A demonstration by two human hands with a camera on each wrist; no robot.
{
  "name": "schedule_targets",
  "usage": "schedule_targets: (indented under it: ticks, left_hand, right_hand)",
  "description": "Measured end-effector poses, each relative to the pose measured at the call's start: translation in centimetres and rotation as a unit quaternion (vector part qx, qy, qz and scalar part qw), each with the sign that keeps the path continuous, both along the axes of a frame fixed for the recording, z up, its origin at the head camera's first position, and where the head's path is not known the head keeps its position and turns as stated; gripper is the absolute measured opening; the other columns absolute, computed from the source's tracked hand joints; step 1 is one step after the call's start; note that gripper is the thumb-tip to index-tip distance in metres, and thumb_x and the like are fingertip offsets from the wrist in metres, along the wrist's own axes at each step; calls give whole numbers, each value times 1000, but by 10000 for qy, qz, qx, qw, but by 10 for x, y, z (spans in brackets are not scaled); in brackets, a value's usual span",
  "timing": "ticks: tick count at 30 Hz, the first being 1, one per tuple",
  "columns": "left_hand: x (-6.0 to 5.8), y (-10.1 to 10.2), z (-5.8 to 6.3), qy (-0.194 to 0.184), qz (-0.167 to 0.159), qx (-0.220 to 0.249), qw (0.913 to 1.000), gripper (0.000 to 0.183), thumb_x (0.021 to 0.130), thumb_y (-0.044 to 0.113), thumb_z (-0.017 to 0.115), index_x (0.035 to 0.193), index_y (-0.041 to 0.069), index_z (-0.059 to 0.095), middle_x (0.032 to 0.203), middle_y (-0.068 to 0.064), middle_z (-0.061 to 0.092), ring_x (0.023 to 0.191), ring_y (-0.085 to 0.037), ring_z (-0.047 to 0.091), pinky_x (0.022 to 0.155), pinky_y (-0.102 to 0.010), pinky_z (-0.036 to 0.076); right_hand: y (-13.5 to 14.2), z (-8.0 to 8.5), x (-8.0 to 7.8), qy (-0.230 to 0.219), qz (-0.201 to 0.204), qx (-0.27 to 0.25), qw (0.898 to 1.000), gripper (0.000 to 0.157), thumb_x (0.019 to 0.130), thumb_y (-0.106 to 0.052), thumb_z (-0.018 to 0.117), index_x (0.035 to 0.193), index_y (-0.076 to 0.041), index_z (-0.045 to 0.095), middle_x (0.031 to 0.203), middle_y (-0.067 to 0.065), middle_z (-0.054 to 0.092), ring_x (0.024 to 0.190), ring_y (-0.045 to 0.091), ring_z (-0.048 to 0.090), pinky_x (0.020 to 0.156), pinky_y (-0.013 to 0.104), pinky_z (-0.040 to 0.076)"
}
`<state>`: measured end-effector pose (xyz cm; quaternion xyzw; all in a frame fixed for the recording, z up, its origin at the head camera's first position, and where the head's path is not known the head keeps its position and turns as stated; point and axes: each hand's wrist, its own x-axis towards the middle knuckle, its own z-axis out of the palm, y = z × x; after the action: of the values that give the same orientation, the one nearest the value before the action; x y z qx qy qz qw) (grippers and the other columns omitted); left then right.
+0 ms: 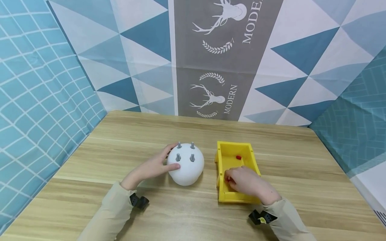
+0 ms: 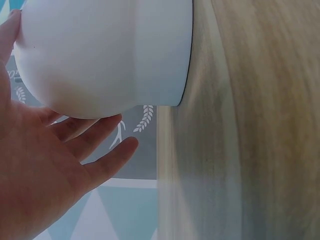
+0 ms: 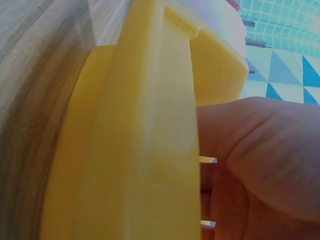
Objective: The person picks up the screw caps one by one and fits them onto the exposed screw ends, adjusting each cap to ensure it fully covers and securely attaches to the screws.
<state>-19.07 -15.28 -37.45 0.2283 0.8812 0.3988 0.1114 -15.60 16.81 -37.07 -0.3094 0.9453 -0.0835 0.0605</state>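
A smooth white rounded body [image 1: 186,174] stands on the table, with several threaded metal studs [image 1: 192,157] pointing up from its top. My left hand [image 1: 156,164] holds it from the left, thumb on the near side and fingers reaching round the far side. In the left wrist view the little finger stands off its surface. To the right, my right hand [image 1: 245,180] reaches into a yellow bin [image 1: 220,167], fingers bent, pinching a small red piece [image 1: 230,180] at the fingertips. Another small red piece [image 1: 238,157] lies farther back in the bin. The right wrist view hides the fingertips behind the bin's wall.
The wooden table [image 1: 181,214] runs back to a wall cloth [image 1: 208,60] with triangles and deer prints. Blue tiled cloth [image 1: 36,83] hangs at the left, and darker teal cloth [image 1: 356,117] at the right. The bin stands a short gap right of the white body.
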Motion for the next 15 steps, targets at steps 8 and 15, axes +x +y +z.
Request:
schedule_targets:
  ticks: [8,15]
  left_hand:
    - [0,1,0,10,-29,32,10000,81,81,48,62,145,22,18,145,-12,28,130,-32,33,100,-53,32]
    - [0,0,-1,-79,-30,217,9997,82,81,44,64,145,20,18,143,-14,32,125,-32,40,98,-49,36]
  right_hand:
    - [0,2,1,116,-62,-74,9999,5,83,-12,62,81,-14,58,69,-10,49,59,6,42,58,21,38]
    - [0,3,0,376,-40,-316,9988,13,83,-14,63,77,-15,51,63,-10,42,55,6,38,53,19,34]
